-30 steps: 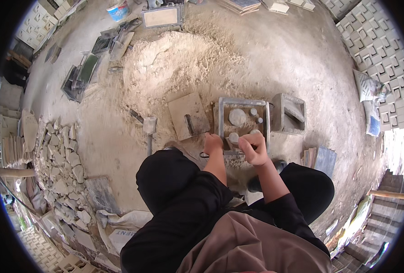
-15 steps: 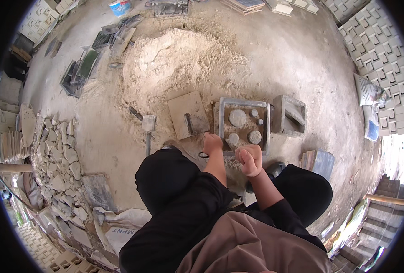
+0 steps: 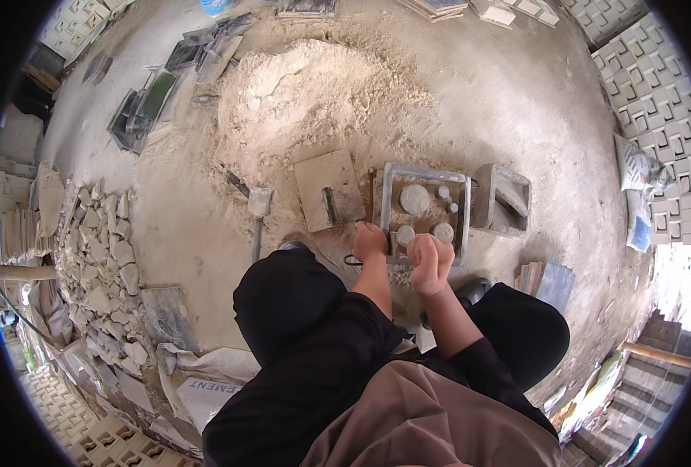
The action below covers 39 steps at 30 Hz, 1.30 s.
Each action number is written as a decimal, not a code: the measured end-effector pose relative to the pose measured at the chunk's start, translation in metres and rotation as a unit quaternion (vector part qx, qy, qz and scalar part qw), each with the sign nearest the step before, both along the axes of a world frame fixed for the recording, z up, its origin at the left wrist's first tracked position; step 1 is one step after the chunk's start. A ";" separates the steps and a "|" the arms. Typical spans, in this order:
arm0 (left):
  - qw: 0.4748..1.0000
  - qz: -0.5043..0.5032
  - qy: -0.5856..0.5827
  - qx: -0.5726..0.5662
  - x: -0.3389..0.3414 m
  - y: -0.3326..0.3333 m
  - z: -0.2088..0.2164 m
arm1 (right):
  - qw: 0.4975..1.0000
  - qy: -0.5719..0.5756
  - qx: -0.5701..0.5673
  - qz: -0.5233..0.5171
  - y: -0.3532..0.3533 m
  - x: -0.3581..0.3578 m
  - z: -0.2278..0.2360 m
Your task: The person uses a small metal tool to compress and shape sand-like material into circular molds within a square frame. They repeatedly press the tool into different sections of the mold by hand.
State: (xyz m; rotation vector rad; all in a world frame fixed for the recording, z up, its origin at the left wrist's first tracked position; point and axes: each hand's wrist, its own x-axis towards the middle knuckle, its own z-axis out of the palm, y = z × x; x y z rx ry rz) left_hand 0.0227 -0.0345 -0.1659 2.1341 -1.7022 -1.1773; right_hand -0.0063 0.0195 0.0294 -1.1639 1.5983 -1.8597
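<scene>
In front of me a rectangular metal mould (image 3: 427, 167) rests on the floor, with several round grey discs inside, among them a large one (image 3: 414, 200). My left hand (image 3: 370, 240) is closed at the mould's near left corner; what its fingers grip is hidden. A thin dark loop (image 3: 351, 260) sticks out beside that wrist. Over the near edge of the mould my right hand (image 3: 431, 261) is balled up, thumb side up, and whatever it may hold does not show. Left of the mould lies a square board (image 3: 322, 173) with a dark bar handle (image 3: 330, 205).
A heap of pale sand (image 3: 298, 86) spreads beyond the board. A trowel-like tool (image 3: 260, 202) lies left of it. Right of the mould stands a grey box-shaped block (image 3: 509, 198). Broken rubble (image 3: 100, 265) is piled at left; patterned blocks (image 3: 657, 101) are stacked at right.
My right fist has shifted slightly away from me over the mould's near edge and turned a little. The left hand stays at the corner. The whole view has shifted slightly.
</scene>
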 end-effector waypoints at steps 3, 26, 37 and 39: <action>1.000 0.011 0.008 0.000 0.004 -0.002 -0.004 | 0.996 -0.081 0.028 -0.010 0.002 -0.001 0.008; 0.999 0.011 0.011 0.040 0.003 -0.002 0.002 | 0.993 -0.058 0.013 -0.105 -0.027 -0.020 -0.011; 0.999 0.034 0.011 0.037 0.003 -0.001 0.004 | 0.993 -0.074 -0.028 -0.091 -0.054 -0.049 -0.004; 0.999 0.037 0.015 0.034 0.001 -0.006 0.007 | 0.993 -0.059 -0.057 -0.088 -0.049 -0.044 -0.001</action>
